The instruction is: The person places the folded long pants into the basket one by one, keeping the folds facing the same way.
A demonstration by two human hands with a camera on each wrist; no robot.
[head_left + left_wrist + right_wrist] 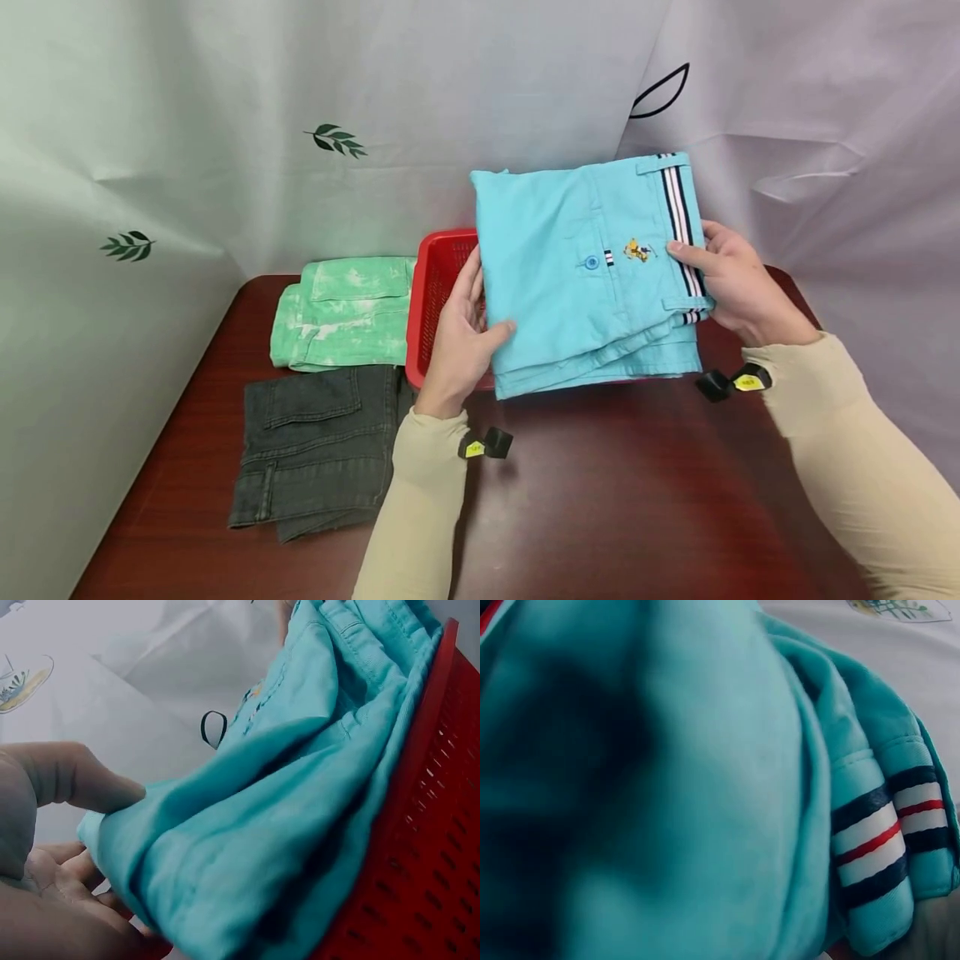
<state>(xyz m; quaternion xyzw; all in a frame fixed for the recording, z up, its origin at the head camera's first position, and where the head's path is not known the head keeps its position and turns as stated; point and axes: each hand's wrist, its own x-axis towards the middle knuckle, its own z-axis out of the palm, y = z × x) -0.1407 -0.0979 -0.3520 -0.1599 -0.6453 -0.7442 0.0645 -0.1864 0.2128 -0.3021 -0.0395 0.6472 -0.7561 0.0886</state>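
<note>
Both hands hold a folded pair of turquoise trousers [547, 275] over a red basket [415, 317]. A striped waistband, a blue button and a small yellow embroidered figure show on the upper side. My left hand [463, 342] grips the folded left edge, thumb on top and fingers beneath; in the left wrist view the thumb [90, 780] presses the cloth. At the waistband end, my right hand [738, 279] pinches the trousers with its thumb over the stripes. Turquoise cloth [727, 787] fills most of the right wrist view, with striped bands at its right.
Left of the basket lie folded green-and-white trousers [352, 312]. Nearer the front are folded dark grey trousers [322, 450]. Everything stands on a dark red-brown table [600, 500], with pale curtains [412, 108] behind and at both sides.
</note>
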